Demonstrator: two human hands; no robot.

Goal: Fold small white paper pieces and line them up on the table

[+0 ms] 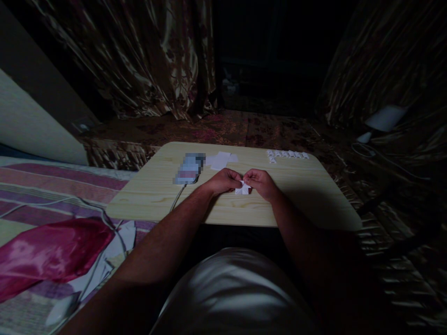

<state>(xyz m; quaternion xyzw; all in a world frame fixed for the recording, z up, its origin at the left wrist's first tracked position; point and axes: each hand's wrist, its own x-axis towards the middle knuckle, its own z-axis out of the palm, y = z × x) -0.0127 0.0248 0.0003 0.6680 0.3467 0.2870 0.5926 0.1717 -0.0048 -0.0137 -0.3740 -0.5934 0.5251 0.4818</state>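
Between my hands is a small piece of white folded paper (242,190), with crease lines across it, held just above the wooden table (146,202). My left hand (224,181) pinches its upper left side between thumb and fingers. On the upper right side, my right hand (260,182) grips the same paper with thumb and forefinger. Past my left hand lie several loose white paper sheets (220,160). Beyond my right hand, several small folded paper pieces (287,154) sit in a row at the far right of the tabletop.
A blurred-out device (190,168) with a cable (177,197) lies left on the table. On the striped bed (42,179) are a pink satiny cloth (59,251), papers (122,239) and a white charger-like object (62,309). A white lamp (386,118) stands right, near curtains.
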